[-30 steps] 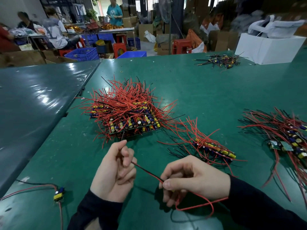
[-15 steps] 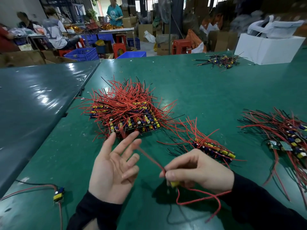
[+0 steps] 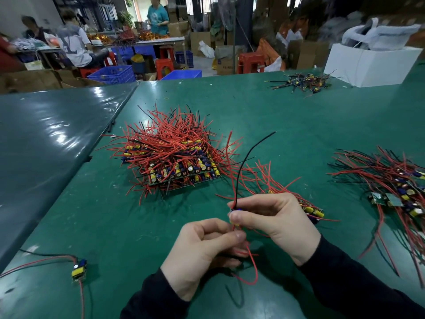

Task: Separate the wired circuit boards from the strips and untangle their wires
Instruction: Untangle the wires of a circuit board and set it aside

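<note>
Pinching one small board above the bench with my right hand, I am curling my left hand around its red wires below.

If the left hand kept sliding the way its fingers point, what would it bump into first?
Probably the right hand: the left hand points rightward at it, both pinching the same small wired board. Depth is hard to judge.

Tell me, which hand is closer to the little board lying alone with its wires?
Left. The left hand is just right of the lone board; the right hand sits farther right, beyond it.
</note>
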`<state>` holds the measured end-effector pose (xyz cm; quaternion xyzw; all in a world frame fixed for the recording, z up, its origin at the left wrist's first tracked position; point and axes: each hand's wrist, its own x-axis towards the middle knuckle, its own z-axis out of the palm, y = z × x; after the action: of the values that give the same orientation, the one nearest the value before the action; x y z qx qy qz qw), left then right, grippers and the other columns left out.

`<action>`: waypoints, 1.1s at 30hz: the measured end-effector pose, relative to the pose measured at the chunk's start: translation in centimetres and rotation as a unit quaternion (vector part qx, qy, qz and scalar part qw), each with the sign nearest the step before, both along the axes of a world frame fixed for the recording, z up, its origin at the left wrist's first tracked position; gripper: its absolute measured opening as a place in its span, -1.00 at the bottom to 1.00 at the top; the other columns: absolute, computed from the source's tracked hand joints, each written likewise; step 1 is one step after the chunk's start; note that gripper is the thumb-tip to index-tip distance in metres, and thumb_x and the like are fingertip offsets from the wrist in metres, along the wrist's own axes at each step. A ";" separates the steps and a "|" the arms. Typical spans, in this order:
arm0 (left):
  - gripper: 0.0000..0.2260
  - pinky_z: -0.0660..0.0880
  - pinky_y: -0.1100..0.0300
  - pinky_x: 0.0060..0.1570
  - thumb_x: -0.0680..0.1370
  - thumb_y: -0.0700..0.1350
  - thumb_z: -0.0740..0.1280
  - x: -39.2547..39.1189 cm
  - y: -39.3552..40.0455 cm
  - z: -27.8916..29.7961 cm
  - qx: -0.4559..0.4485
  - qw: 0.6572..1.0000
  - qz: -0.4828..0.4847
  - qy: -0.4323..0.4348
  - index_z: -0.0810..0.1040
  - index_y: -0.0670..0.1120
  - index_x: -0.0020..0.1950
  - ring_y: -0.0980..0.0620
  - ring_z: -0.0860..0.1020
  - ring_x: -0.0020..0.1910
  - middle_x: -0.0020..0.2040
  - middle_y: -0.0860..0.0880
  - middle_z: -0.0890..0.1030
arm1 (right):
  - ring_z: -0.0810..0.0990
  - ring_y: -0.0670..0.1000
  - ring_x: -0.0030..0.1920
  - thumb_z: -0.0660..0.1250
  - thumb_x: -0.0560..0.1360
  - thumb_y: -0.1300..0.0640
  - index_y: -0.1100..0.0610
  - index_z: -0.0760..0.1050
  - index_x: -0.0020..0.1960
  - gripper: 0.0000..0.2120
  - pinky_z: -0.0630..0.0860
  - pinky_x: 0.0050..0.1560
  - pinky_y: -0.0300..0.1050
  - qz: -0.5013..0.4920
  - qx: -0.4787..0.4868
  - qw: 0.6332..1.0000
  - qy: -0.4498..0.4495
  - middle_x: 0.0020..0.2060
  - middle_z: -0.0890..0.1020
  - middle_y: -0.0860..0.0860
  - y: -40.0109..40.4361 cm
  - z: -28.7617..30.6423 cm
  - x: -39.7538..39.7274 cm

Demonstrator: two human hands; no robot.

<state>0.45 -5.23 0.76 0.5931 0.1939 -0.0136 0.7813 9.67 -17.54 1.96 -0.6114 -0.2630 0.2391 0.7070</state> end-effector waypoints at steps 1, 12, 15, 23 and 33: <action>-0.70 0.57 0.22 -0.40 0.21 -0.14 0.45 0.0 -0.1 -0.1 -0.015 1.000 -0.003 0.006 0.55 -0.25 -0.14 -0.03 0.65 -0.33 -0.22 -0.23 0.67 | 0.62 -0.14 -0.30 0.52 0.11 0.13 0.06 0.70 -0.27 -0.82 0.54 -0.23 -0.32 0.000 -0.003 1.000 0.001 -0.27 0.72 0.05 0.0 0.0 -0.1; -0.92 0.28 0.32 -0.62 0.39 -0.16 0.34 0.4 0.4 -0.1 -0.313 0.947 -0.038 0.067 0.52 -0.15 -0.17 0.14 0.18 -0.61 -0.47 0.01 0.25 | 0.57 -0.10 -0.40 0.52 0.10 0.14 0.12 0.70 -0.28 -0.81 0.51 -0.37 -0.31 -0.051 0.011 0.998 0.038 -0.37 0.68 0.06 0.4 -0.4 0.1; -0.83 0.17 0.38 -0.69 0.36 -0.01 0.38 0.4 0.9 0.1 -0.290 0.949 -0.090 0.091 0.54 -0.10 -0.19 0.15 0.19 -0.63 -0.39 -0.04 0.43 | 0.59 -0.09 -0.37 0.52 0.10 0.15 0.16 0.70 -0.26 -0.79 0.55 -0.33 -0.28 -0.050 0.015 0.998 0.039 -0.34 0.70 0.08 0.5 -0.6 -0.2; -0.86 0.09 0.39 -0.63 0.36 -0.29 0.38 0.0 0.3 0.0 -0.197 0.972 -0.129 0.016 0.65 -0.13 -0.13 0.15 0.23 -0.55 -0.49 -0.04 0.43 | 0.60 -0.16 -0.35 0.52 0.12 0.17 0.15 0.70 -0.27 -0.82 0.50 -0.34 -0.35 -0.068 0.019 0.997 0.018 -0.32 0.71 0.03 0.6 -0.4 -0.4; -0.67 0.37 0.28 -0.43 0.51 0.07 0.24 0.5 0.0 -0.5 0.018 0.989 -0.091 -0.115 0.62 -0.18 -0.09 0.16 0.22 -0.54 -0.54 0.08 0.24 | 0.61 -0.05 -0.45 0.52 0.04 0.04 0.12 0.69 -0.31 -0.75 0.48 -0.46 -0.32 -0.136 0.048 0.976 0.161 -0.39 0.67 0.06 0.2 0.1 0.7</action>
<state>0.94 -5.20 0.30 0.6197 0.0482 -0.0133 0.7833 10.37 -17.35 2.07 -0.5602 -0.0717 0.2232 0.7945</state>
